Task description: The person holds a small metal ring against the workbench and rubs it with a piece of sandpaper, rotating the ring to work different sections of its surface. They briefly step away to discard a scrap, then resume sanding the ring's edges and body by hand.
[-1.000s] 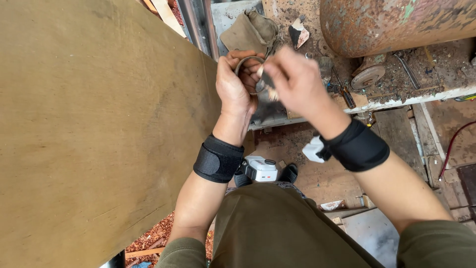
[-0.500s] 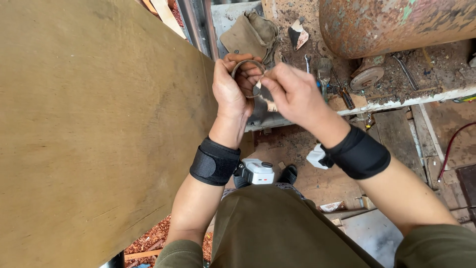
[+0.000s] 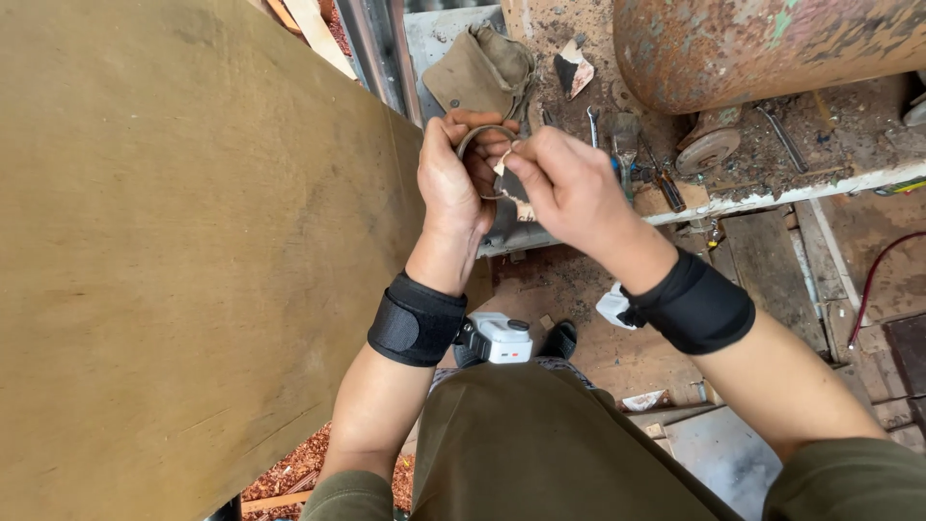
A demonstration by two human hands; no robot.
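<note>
- Cluttered workshop seen from above: rusty drum (image 3: 772, 48) at upper right, dirty desk (image 3: 772, 169) beneath it strewn with tools, big plywood sheet (image 3: 174, 260) filling the left of the frame.
- At upper centre, thin metal ring (image 3: 479, 135) held up between both hands, just in front of the desk edge.
- Left hand (image 3: 449, 188) curled shut around the ring's left side, fingers wrapped over its top.
- Right hand (image 3: 569, 183) closed in a pinch on a small pale scrap (image 3: 503, 169) and a dark strip (image 3: 511, 198) pressed against the ring.
- Best done, by the look of it, with a firm left grip so the ring cannot twist, short controlled strokes from the right fingertips, wrists kept close together.
- Worth keeping the work over the desk edge, so a dropped piece lands within reach rather than among the reddish shavings (image 3: 289, 473) at the bottom left.
- Hard to make out: what the strip is made of, and whether it rubs the ring or wraps it.
- Lower half of the ring hidden behind the fingers.
- Khaki pouch (image 3: 482, 72) above the hands partly cut off from view; small white device (image 3: 500, 338) at the waist partly covered by the left black wrist strap (image 3: 417, 320).
</note>
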